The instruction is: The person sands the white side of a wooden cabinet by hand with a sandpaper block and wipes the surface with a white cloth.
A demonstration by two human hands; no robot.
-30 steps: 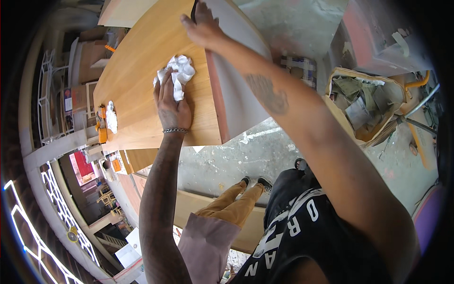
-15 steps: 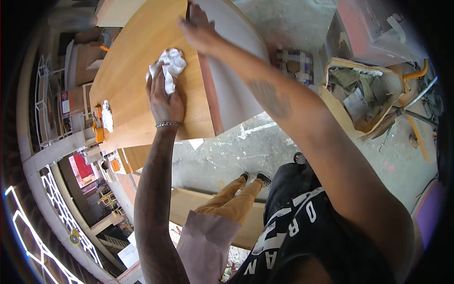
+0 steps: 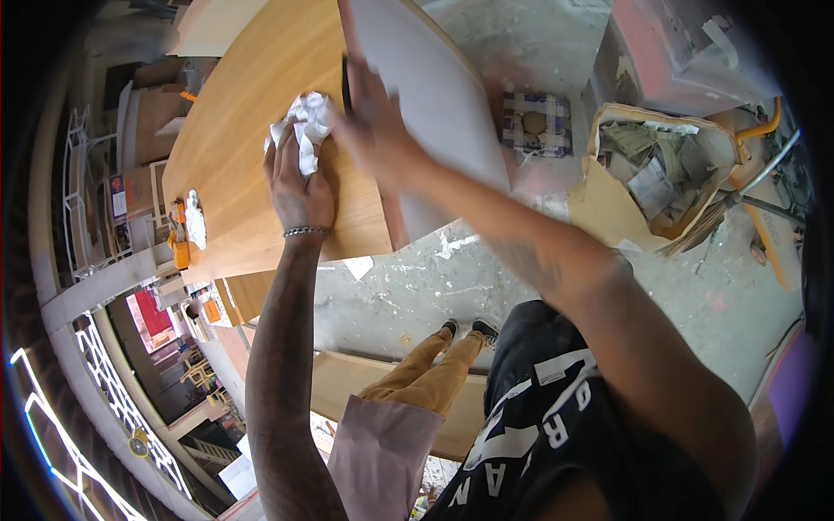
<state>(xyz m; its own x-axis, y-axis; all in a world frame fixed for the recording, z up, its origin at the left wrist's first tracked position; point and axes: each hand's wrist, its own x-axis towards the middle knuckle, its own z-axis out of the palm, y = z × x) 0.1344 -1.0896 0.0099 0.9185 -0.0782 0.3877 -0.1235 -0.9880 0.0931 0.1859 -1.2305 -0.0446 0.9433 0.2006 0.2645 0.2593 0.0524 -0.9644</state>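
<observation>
My left hand (image 3: 300, 193) rests on the broad wooden panel (image 3: 243, 165), its fingers over a crumpled white rag (image 3: 306, 130) pressed against the wood. Beside it, blurred by motion, my right hand (image 3: 373, 122) is closed at the panel's right edge. A thin black flat tool (image 3: 347, 87) shows along its fingers; the rest of it is hidden in the grip. Right of the edge, a grey-white side surface (image 3: 426, 95) slopes away from the panel.
A second white crumpled piece (image 3: 195, 219) and an orange-yellow tool (image 3: 179, 234) lie at the panel's left end. At right stands an open carton (image 3: 608, 165) of scraps. Another person in tan trousers (image 3: 417, 369) stands below. A patterned box (image 3: 539, 123) sits on the floor.
My right hand has moved down along the panel's edge, toward me, with the black tool in it. My left hand and the rag have barely shifted.
</observation>
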